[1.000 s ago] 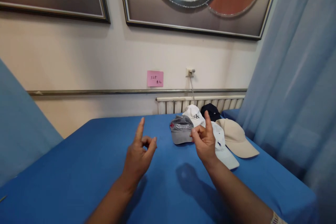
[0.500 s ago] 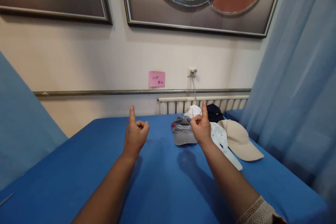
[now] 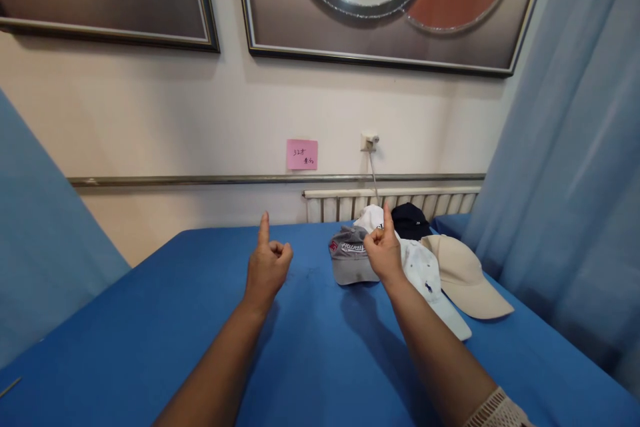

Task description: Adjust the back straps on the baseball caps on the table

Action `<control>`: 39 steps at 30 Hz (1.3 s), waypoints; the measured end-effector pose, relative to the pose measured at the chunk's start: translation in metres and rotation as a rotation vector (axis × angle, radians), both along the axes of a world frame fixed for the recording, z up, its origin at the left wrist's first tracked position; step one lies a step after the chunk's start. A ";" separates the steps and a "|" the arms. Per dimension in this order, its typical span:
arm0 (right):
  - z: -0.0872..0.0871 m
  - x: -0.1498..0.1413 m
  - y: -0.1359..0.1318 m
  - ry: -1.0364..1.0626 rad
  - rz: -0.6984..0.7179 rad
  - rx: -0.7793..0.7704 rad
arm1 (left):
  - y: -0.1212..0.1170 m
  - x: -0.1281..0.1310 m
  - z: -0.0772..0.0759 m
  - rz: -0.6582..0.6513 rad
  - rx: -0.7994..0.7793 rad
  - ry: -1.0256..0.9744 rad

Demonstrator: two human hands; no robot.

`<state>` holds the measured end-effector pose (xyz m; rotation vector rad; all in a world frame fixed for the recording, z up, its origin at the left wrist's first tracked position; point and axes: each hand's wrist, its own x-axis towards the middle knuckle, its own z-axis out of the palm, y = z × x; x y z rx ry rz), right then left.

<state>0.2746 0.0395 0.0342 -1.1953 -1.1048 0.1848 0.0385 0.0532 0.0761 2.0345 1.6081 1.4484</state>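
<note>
Both the left hand [image 3: 267, 267] and the right hand [image 3: 384, 255] hover empty above the blue desk [image 3: 175, 320], index fingers raised and other fingers curled, while the grey cap [image 3: 349, 260] nearest the right hand lies untouched among the other caps [image 3: 453, 270].

Raised hands [image 3: 267, 267] near caps [image 3: 350, 257]
</note>
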 end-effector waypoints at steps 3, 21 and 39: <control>-0.001 -0.001 0.001 0.003 0.001 -0.008 | 0.000 0.001 -0.002 -0.001 -0.013 -0.001; -0.010 -0.005 0.007 -0.021 0.063 -0.060 | 0.008 0.005 -0.016 -0.051 -0.041 -0.002; -0.097 -0.006 0.011 -0.133 0.053 -0.353 | 0.015 -0.015 -0.097 -0.466 -0.564 0.477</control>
